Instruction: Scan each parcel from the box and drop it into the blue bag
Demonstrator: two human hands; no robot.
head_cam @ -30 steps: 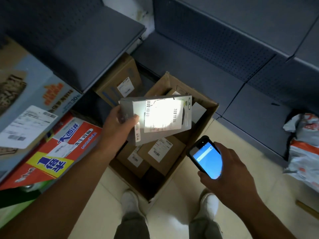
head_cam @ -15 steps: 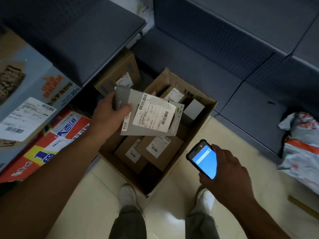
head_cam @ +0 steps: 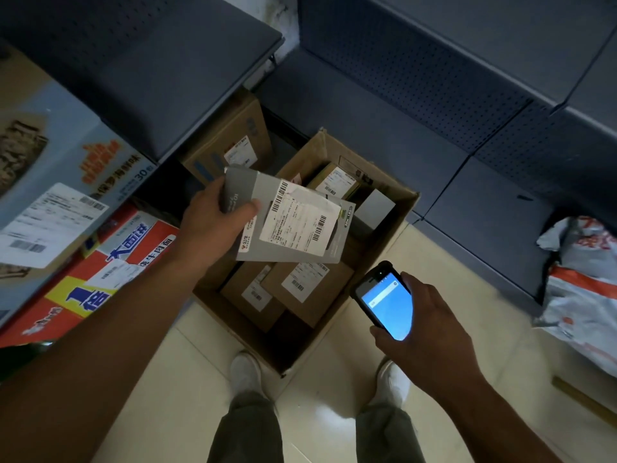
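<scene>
Gone is the scanner's glare that washed out the label a second ago. My left hand (head_cam: 213,225) has tipped the parcel (head_cam: 248,190) so its right end hangs lower, and my right hand (head_cam: 430,332) has pulled the scanner (head_cam: 385,302) back and down, well apart from it.

My left hand grips the grey parcel by its left end, thumb pressed on the front and fingers curled behind. Its white shipping label faces up with a barcode along the top left and another at the right edge. The print between them is too small to read, as is a red logo near my thumb. My right hand is wrapped round the black scanner, whose screen glows blue towards me.

I hold the parcel above the open cardboard box (head_cam: 310,152) on the floor. Inside lie two brown parcels (head_cam: 307,289) with white barcode labels and a smaller labelled one (head_cam: 334,182) towards the back.

To my left a blue carton (head_cam: 83,155) shows orange characters and "30". Under it a red carton (head_cam: 36,315) carries a large blue "1" on a yellow patch. A brown carton (head_cam: 233,142) sits under the dark shelf (head_cam: 160,78). Grey-and-orange mailer bags (head_cam: 581,285) lie at the right, and my white shoes (head_cam: 245,372) stand on the pale tiled floor.
</scene>
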